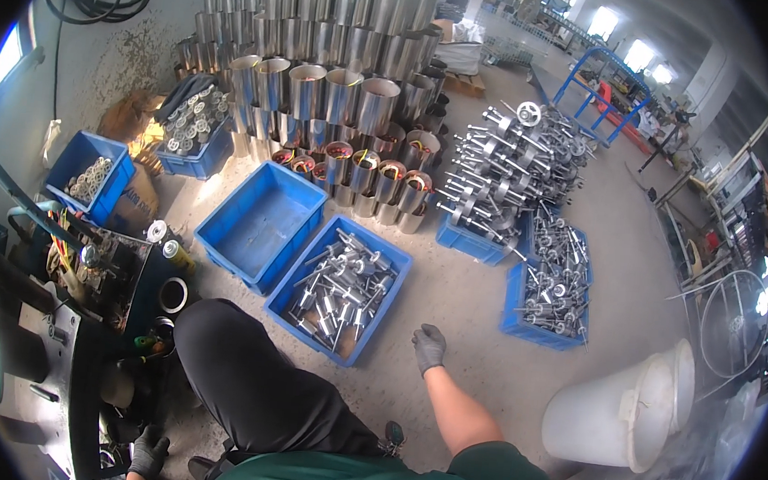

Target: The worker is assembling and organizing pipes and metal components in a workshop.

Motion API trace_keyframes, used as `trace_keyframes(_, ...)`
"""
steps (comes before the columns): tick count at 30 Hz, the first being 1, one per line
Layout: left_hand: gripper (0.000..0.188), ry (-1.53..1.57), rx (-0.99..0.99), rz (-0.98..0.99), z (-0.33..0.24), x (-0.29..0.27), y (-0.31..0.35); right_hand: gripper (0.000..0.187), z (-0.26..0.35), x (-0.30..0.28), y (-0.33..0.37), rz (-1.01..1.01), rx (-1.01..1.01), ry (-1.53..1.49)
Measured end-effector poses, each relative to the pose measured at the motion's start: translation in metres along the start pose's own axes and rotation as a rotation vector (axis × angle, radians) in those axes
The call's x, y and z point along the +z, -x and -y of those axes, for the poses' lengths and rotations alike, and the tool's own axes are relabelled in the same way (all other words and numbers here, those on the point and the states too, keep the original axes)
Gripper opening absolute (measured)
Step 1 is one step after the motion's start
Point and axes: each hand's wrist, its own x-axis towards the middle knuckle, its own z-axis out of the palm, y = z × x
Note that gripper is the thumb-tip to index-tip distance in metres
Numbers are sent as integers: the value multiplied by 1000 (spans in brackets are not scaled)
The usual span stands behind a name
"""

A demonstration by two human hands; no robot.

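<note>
My right hand [430, 347], in a grey glove, hangs over the floor with its fingers curled in; I see nothing in it. Nearest to it is a blue crate [349, 361] heaped with metal rotors on shafts [336, 295]. Down at the lower left, my gloved left hand [149, 454] is closed beside the base of a dark machine with a pale metal plate [57, 386]. Whatever its fingers grip there is hidden. A second blue crate [259, 221], with only its bare inside showing, stands beyond my bent knee.
Steel cylinders [359, 98], some with coloured wires inside, are stacked high against the far wall. On the right, blue crates [543, 336] hold more rotors, piled high [515, 174]. A white plastic bucket [600, 419] lies tipped at the lower right. Small parts fill a blue bin [103, 204] at left.
</note>
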Motion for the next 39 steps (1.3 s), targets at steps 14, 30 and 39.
trace_keyframes(14, 48, -158, -79, 24, -37, 7, 25, 29, 4, 157, 6, 351, -451, 647)
trace_keyframes(30, 55, -348, -89, 71, -53, 3, 31, 69, -44, 236, 27, 439, 451, 598)
trace_keyframes(39, 58, -387, 1, 85, -85, -3, 32, 36, -43, 243, -40, 410, 883, -203)
